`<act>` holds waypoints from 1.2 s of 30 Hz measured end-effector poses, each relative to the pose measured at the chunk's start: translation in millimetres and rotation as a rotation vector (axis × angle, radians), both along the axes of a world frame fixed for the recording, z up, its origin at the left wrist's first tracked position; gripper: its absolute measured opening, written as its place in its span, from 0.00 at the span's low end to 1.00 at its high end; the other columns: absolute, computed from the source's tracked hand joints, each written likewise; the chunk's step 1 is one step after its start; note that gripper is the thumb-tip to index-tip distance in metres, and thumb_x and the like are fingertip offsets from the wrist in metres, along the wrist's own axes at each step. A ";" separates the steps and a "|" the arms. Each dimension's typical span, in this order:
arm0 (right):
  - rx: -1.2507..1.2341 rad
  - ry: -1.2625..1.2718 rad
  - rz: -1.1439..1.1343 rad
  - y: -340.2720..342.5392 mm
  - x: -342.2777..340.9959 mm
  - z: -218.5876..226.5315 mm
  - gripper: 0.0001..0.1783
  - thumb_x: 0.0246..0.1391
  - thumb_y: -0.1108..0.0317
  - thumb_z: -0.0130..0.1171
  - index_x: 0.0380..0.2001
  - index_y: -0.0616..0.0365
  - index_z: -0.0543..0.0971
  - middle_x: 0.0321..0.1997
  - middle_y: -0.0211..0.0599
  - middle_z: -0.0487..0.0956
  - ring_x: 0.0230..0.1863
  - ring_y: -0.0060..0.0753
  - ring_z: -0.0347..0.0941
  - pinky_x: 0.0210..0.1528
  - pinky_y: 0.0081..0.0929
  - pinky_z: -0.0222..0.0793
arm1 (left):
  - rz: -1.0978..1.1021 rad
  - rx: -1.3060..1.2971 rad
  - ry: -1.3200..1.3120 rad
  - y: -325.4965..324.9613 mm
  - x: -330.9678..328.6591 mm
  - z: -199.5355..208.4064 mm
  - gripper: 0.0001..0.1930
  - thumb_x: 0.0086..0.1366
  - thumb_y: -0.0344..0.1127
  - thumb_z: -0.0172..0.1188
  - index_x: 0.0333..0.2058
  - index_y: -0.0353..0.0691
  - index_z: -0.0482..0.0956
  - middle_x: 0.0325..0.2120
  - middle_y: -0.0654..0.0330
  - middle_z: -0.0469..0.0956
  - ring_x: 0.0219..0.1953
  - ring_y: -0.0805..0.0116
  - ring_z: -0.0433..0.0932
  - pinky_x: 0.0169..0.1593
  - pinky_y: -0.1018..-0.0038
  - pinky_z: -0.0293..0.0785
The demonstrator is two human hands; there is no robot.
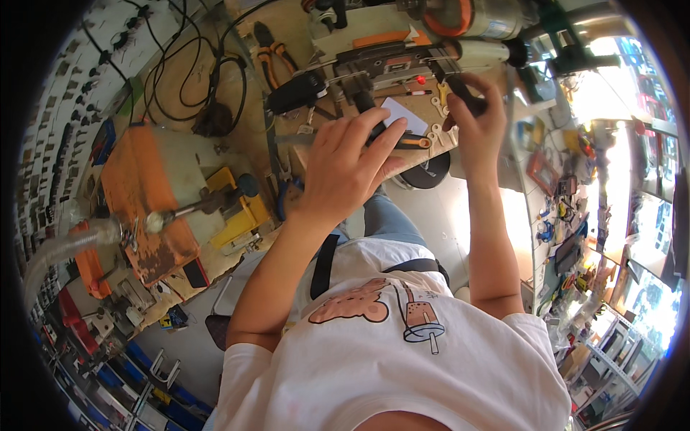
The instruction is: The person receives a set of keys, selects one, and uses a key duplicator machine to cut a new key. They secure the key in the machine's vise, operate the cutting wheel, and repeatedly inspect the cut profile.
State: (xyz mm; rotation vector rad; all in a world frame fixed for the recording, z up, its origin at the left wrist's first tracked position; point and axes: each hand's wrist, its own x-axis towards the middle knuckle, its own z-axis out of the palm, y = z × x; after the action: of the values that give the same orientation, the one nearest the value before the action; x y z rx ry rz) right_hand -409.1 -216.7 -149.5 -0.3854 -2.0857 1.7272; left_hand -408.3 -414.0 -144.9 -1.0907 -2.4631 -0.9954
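Note:
Both my hands are at a dark metal machine (395, 66) on the bench ahead of me. My left hand (350, 154) has its fingers curled over a black handle (365, 102) at the machine's front left; the fingers partly hide it. My right hand (477, 118) grips another black handle (467, 98) on the right side between thumb and fingers. A small white card (404, 115) lies between my hands. Several brass-coloured keys (434, 135) lie by the bench edge, next to a dark tool with an orange-ringed end (417, 141).
Orange-handled pliers (274, 57) and tangled black cables (183, 79) lie at the back left. A worn orange machine (147, 194) with a lever stands on the left. A round black-topped object (428, 171) is below the bench edge. Crowded shelves (568, 187) line the right.

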 end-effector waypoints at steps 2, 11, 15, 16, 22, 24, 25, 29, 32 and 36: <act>-0.026 -0.012 -0.015 -2.1 1.7 5.5 0.14 0.46 0.78 0.53 0.39 0.64 0.69 0.32 0.37 0.71 0.20 0.17 0.69 0.18 0.15 0.66 | 0.033 0.052 0.031 10.7 -3.5 -12.0 0.17 0.46 0.30 0.64 0.38 0.45 0.77 0.38 0.58 0.69 0.38 0.59 0.68 0.40 0.68 0.63; -0.087 -0.060 0.043 31.2 1.7 9.0 0.16 0.44 0.83 0.52 0.39 0.62 0.67 0.48 0.38 0.67 0.25 0.18 0.70 0.20 0.13 0.67 | 0.140 0.058 -0.034 48.5 14.5 -13.1 0.17 0.42 0.28 0.67 0.35 0.47 0.78 0.38 0.60 0.68 0.35 0.61 0.66 0.36 0.71 0.65; -0.099 -0.068 0.107 52.1 1.7 8.1 0.16 0.44 0.84 0.54 0.39 0.61 0.67 0.47 0.39 0.67 0.29 0.19 0.70 0.20 0.13 0.68 | 0.146 0.104 0.024 67.9 19.0 -19.3 0.13 0.44 0.30 0.64 0.33 0.45 0.77 0.38 0.63 0.68 0.30 0.64 0.65 0.30 0.75 0.68; -0.116 -0.074 0.113 56.4 2.5 7.0 0.17 0.44 0.84 0.54 0.39 0.61 0.67 0.47 0.39 0.67 0.29 0.19 0.70 0.20 0.13 0.67 | 0.123 0.088 0.006 68.7 21.3 -19.7 0.13 0.45 0.30 0.63 0.32 0.44 0.77 0.38 0.63 0.68 0.30 0.64 0.65 0.31 0.75 0.68; -0.291 -0.046 0.168 91.2 15.8 -10.4 0.19 0.57 0.64 0.42 0.47 0.68 0.63 0.50 0.47 0.68 0.49 0.32 0.67 0.49 0.26 0.64 | 0.072 0.087 -0.013 58.5 19.6 -16.3 0.12 0.45 0.31 0.64 0.32 0.43 0.78 0.39 0.61 0.69 0.32 0.63 0.68 0.32 0.74 0.69; -0.018 -0.222 0.170 108.5 18.6 -39.7 0.16 0.54 0.72 0.49 0.46 0.64 0.67 0.46 0.42 0.71 0.44 0.28 0.69 0.45 0.23 0.66 | 0.102 0.114 0.020 59.0 17.2 -9.0 0.13 0.45 0.31 0.66 0.33 0.42 0.79 0.38 0.58 0.70 0.33 0.62 0.70 0.33 0.73 0.69; 0.268 -0.351 0.277 115.0 21.7 -59.7 0.15 0.55 0.74 0.49 0.47 0.64 0.68 0.46 0.42 0.71 0.41 0.25 0.69 0.44 0.21 0.66 | 0.127 0.129 0.012 60.1 11.6 -1.1 0.14 0.44 0.31 0.67 0.33 0.42 0.79 0.38 0.57 0.70 0.33 0.62 0.70 0.33 0.74 0.69; 0.675 -0.260 0.388 77.9 -15.4 -62.4 0.15 0.45 0.74 0.57 0.40 0.53 0.76 0.42 0.38 0.68 0.46 0.40 0.65 0.45 0.29 0.64 | 0.204 0.212 -0.116 62.3 -17.5 30.6 0.15 0.44 0.31 0.67 0.34 0.39 0.79 0.37 0.54 0.69 0.35 0.64 0.69 0.34 0.74 0.67; 0.847 -0.205 0.336 74.0 -29.6 -75.9 0.15 0.43 0.72 0.58 0.39 0.49 0.77 0.40 0.37 0.68 0.44 0.40 0.64 0.44 0.31 0.63 | 0.218 0.273 -0.217 62.7 -24.6 36.8 0.13 0.46 0.32 0.66 0.33 0.38 0.78 0.37 0.55 0.68 0.35 0.64 0.69 0.34 0.74 0.66; 0.891 -0.187 0.358 69.6 -27.5 -68.3 0.15 0.43 0.72 0.59 0.38 0.49 0.77 0.40 0.37 0.68 0.43 0.41 0.64 0.45 0.34 0.61 | 0.187 0.211 -0.115 64.6 -16.6 30.2 0.13 0.43 0.33 0.67 0.31 0.40 0.78 0.36 0.57 0.70 0.34 0.63 0.69 0.34 0.74 0.67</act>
State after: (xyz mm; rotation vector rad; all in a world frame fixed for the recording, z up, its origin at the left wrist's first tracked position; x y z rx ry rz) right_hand -436.6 -147.1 -217.8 0.1123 -2.9166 0.7515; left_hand -424.8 -349.4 -114.7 -0.7417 -2.4251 -1.2542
